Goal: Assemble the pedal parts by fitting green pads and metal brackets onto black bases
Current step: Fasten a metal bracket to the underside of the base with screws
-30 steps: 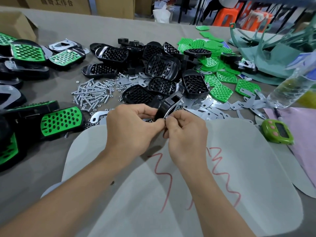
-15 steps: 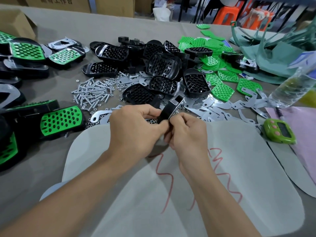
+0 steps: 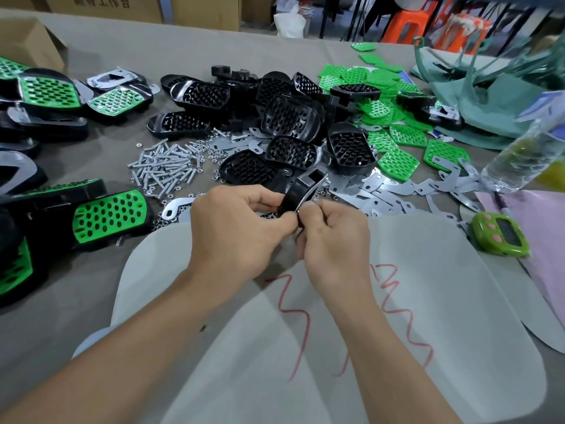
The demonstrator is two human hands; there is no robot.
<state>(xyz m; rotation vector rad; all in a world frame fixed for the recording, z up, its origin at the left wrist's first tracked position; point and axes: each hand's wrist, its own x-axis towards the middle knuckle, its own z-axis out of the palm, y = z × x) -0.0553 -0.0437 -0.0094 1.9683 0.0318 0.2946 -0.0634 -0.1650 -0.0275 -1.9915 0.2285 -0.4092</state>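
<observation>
L hand and R hand at frame ctr, fingers curled tight, both pinching black base w/ thin shiny metal bracket on its edge, perforated green pads upper right.

one head cam, wide-angle, faces fwd & down, close over the table.

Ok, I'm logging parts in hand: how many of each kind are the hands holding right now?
Black base: 1, in the left hand
Metal bracket: 1, pinched against it by the right hand
Total: 2
</observation>
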